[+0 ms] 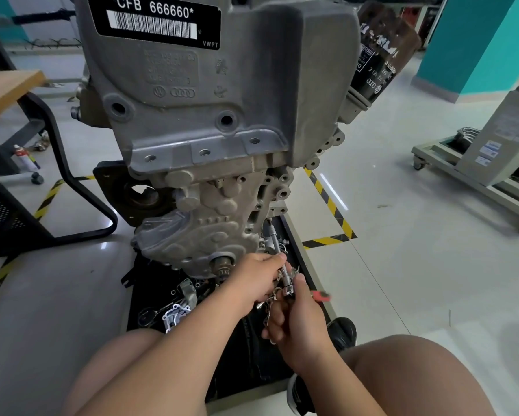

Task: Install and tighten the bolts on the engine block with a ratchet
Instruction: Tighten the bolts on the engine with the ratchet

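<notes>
Grey engine block [210, 121] fills the upper centre of the frame, above a black tray [141, 289] of loose parts. At lower centre the left hand [256, 280] pinches the ratchet [285, 279] shaft, its tip at the block's lower right edge; just right, the right hand [300, 322] curls round the ratchet's head

grey engine block [210, 121], teal pillar [474, 40]
</notes>
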